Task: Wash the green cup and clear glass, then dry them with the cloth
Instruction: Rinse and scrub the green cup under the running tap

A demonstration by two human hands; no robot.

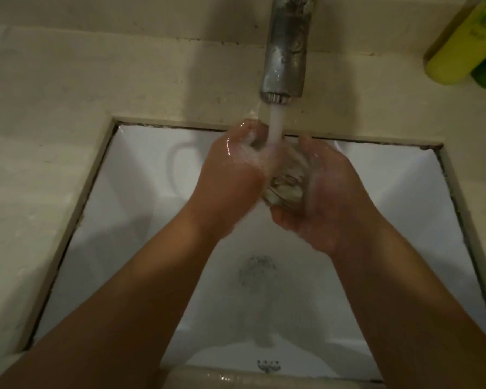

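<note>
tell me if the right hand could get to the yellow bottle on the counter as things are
Probably not right away. The right hand is cupped around the glass under the running tap. The path to the yellow bottle on the counter looks open, but the hand would have to release the glass first.

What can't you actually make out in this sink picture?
Head view only:
- Glass: mostly hidden by left hand, right hand and the water.
- Yellow bottle and a green one behind it: cut off by the right edge, label blurred.
- Tap: top cut off.
- Green cup, cloth: not in view.
</note>
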